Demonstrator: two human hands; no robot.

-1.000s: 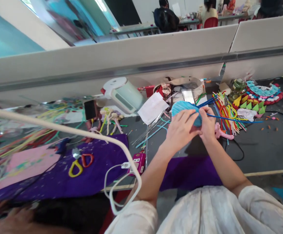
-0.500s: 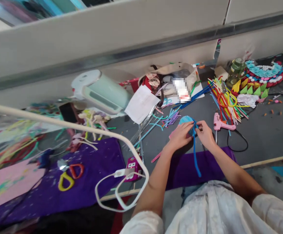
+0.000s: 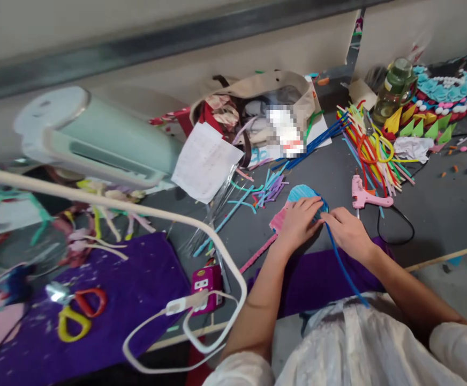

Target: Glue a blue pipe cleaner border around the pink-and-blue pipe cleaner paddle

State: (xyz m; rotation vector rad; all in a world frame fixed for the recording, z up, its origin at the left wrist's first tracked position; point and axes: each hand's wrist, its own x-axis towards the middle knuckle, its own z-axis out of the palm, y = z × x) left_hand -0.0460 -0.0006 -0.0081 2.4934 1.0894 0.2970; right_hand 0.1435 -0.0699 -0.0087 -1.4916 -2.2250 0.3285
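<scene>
My left hand (image 3: 300, 222) lies over a flat craft piece made of rows of pipe cleaner, light blue (image 3: 302, 192) at the top and pink (image 3: 278, 219) at the lower left. Its fingers grip the piece's right edge. There my right hand (image 3: 346, 230) is closed in a pinch on a darker blue pipe cleaner (image 3: 344, 265). This one follows the edge, and its loose end trails down towards my shirt. A pink pipe-cleaner stem (image 3: 260, 252) sticks out at the lower left. My fingers hide the spot where the blue pipe cleaner meets the edge.
Right of my hands lies a pink glue gun (image 3: 372, 199); behind it are many-coloured pipe cleaners (image 3: 378, 155) and a green bottle (image 3: 394, 91). Scissors (image 3: 76, 308) rest on purple cloth (image 3: 137, 289) at left. A white lamp arm (image 3: 157, 212) crosses above a purple socket block (image 3: 207, 284).
The blue pipe cleaner's loose end has swung right, towards my shirt. My left hand has shifted slightly, showing more of the pink part. The view has also shifted.
</scene>
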